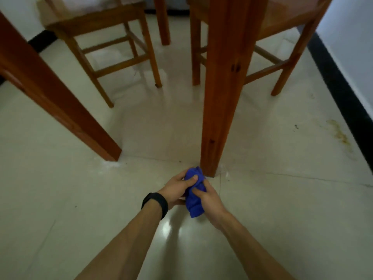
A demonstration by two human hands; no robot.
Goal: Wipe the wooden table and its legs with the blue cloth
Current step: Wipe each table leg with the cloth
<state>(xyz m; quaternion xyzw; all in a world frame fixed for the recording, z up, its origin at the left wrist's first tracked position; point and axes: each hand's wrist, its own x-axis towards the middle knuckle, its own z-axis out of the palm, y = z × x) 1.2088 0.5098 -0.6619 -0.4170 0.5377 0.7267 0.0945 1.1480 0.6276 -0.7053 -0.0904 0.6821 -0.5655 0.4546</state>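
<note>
Both hands grip the bunched blue cloth [194, 208] just in front of the foot of the near counter leg [220, 98], above the pale floor [80, 199]. The left hand [177, 188], with a black wristband [156, 203], pinches the cloth's top with its thumb. The right hand [210, 201] curls round the middle. Left of that leg slants a second leg [60, 110]. Beyond it stand two wooden chairs [113, 47].

Our left arm [129, 245] and right arm [252, 245] are bare right to the near edge. A wide, plain black band [155, 205] wraps our left wrist. Our left hand [177, 188] and right hand [210, 201] are bare too.
</note>
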